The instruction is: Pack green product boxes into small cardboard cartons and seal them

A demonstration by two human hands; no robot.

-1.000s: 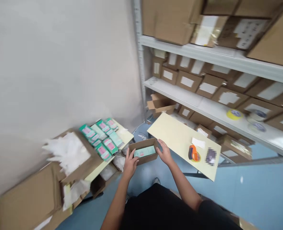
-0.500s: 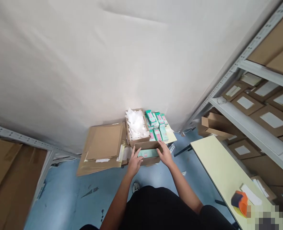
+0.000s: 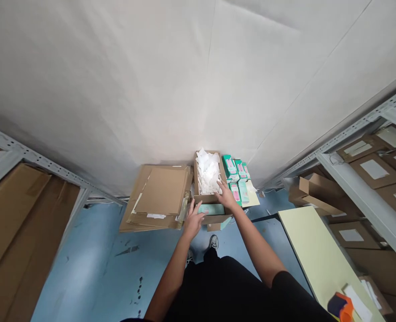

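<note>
Head view: left fingers hold a carton, right fingers near paper.

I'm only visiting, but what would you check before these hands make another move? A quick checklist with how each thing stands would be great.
1. Left hand on the open carton: ok, it grips the left end.
2. Mint-green box inside the carton: ok, it lies within the walls.
3. White filler within reach: ok, the right hand is at its near edge.
4. Right hand's hold on the filler: cannot tell, the fingertips are too small to judge.
5. Both hands holding the carton: not ok, the right is at the filler.
6. Support beneath the carton: cannot tell, hidden from this view.
</note>
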